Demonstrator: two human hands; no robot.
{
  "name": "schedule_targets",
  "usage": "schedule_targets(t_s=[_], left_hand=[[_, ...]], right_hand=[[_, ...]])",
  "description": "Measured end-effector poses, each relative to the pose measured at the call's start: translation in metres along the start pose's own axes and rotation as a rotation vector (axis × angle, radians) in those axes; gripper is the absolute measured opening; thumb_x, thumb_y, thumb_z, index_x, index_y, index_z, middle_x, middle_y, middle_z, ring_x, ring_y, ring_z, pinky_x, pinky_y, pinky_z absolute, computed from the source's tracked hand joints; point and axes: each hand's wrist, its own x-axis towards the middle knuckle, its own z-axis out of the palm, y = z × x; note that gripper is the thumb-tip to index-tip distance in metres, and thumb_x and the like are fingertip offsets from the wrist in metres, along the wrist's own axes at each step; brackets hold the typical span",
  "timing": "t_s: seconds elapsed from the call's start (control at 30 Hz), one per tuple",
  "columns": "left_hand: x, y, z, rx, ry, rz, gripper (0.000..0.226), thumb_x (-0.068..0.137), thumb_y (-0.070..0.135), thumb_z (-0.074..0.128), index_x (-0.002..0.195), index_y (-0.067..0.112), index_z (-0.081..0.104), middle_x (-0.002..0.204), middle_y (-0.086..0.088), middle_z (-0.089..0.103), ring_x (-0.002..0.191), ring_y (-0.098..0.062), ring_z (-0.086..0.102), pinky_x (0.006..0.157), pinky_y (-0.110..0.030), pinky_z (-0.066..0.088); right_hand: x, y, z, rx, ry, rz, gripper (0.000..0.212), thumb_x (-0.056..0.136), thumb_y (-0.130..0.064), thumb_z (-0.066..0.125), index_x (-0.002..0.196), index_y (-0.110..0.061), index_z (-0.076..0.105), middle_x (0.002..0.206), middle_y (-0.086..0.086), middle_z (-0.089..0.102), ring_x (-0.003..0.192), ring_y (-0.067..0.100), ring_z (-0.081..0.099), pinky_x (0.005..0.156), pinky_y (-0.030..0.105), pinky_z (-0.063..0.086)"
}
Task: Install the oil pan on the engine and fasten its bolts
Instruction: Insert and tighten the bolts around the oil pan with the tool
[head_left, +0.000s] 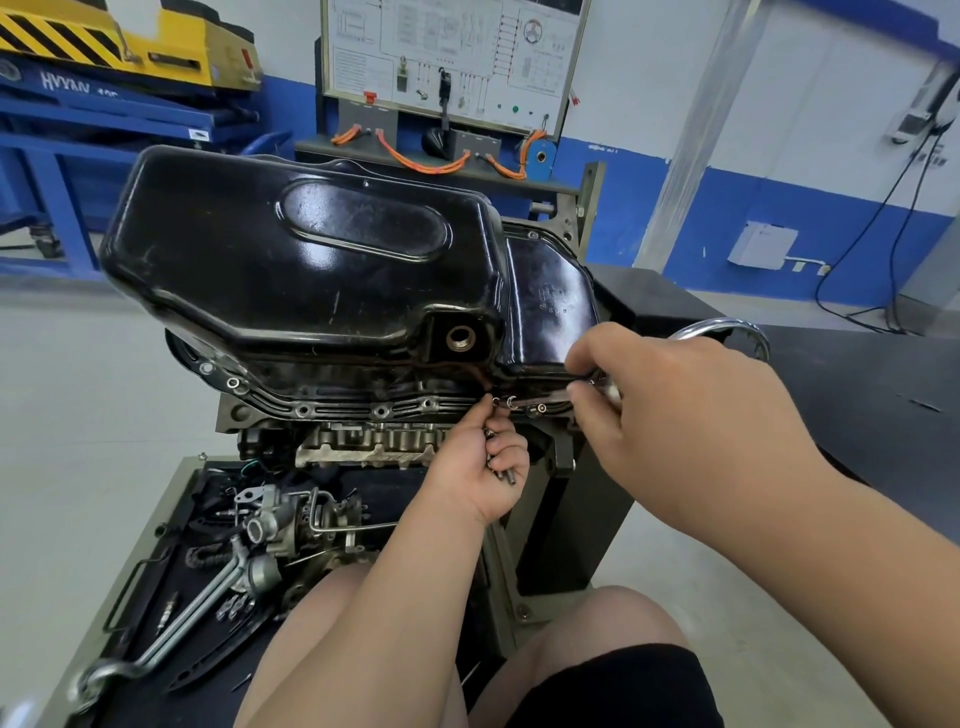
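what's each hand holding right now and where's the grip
Left hand: spare bolts bunched in the curled fingers. Right hand: a wrench, gripped at its handle end.

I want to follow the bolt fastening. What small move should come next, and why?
Probably turn the wrench with the right hand to tighten the bolt at the oil pan flange. The left hand steadies there while holding spare bolts, and the tool's open end sits at that bolt.
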Motion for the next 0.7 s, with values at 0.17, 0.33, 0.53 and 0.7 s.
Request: schedule_targets(t_s=[0.17,0.33,0.53,0.7], left_hand=[[0.000,-0.001,0.001,0.032,0.026,0.024,0.031,0.094,0.032,0.054,0.071,0.012,0.051,0.047,0.009,0.035,0.029,-0.003,0.028,0.026,-0.012,0.019],[-0.004,-0.004,0.000,0.132,0.065,0.053,0.031,0.094,0.039,0.054,0.077,0.013,0.057,0.049,0.008,0.037,0.030,-0.002,0.029,0.026,-0.013,0.018],[-0.011,0.003,-0.008,0.194,0.088,0.093,0.033,0.099,0.035,0.042,0.084,0.011,0.059,0.049,0.007,0.038,0.030,-0.003,0.028,0.027,-0.014,0.016],[-0.026,0.013,-0.016,0.245,0.030,0.160,0.026,0.085,0.022,0.035,0.076,0.009,0.056,0.051,0.002,0.039,0.031,-0.007,0.025,0.029,-0.012,0.014]], right_hand=[[0.001,0.003,0.000,0.031,0.005,0.026,0.021,0.081,-0.039,0.039,0.087,-0.028,0.056,0.052,-0.013,0.034,0.051,0.020,0.036,0.045,0.016,0.017],[0.002,0.004,-0.002,0.138,0.059,0.031,0.014,0.080,-0.033,0.047,0.080,-0.025,0.059,0.047,-0.017,0.029,0.045,0.020,0.035,0.047,0.013,0.020],[-0.001,0.001,-0.003,0.175,0.087,0.008,0.012,0.080,-0.032,0.049,0.079,-0.024,0.058,0.047,-0.013,0.038,0.044,0.021,0.038,0.044,0.018,0.028],[-0.004,-0.004,-0.003,0.248,0.089,-0.033,0.011,0.079,-0.033,0.052,0.080,-0.025,0.059,0.046,-0.017,0.034,0.042,0.019,0.038,0.044,0.019,0.030]])
